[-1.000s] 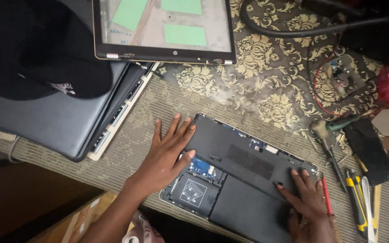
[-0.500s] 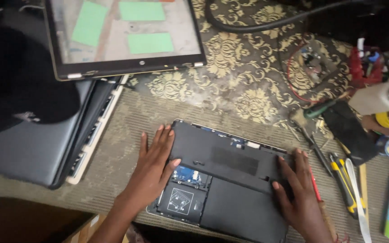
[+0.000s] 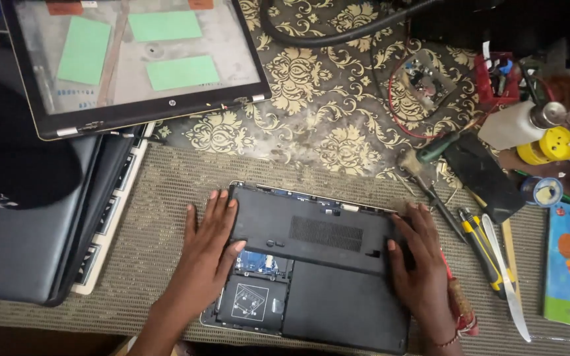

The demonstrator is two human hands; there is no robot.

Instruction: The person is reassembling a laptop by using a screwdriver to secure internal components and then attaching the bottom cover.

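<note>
Since a second ago both hands have slid outward and upward on the laptop (image 3: 311,264), which lies bottom-up at the lower middle of the frame on the woven mat (image 3: 166,191) covering the table. The left hand (image 3: 209,240) was spread flat on the middle of the black bottom cover (image 3: 311,227); now it lies at the cover's left edge, fingers stretched, thumb on the cover. The right hand (image 3: 423,257) has come up from the lower right corner to the cover's right edge, fingers slightly curled over it. Neither hand closes around anything; both press flat, one on each end of the panel.

The cover looks partly off: below its left part the insides show, a blue-green circuit board (image 3: 258,260) and a square black part with a white label (image 3: 249,303). A vent grille sits in the panel's middle.

At the upper left lies a screen frame with green patches (image 3: 133,59), left a closed grey laptop (image 3: 28,237), right a screwdriver (image 3: 479,240) and other tools.
</note>
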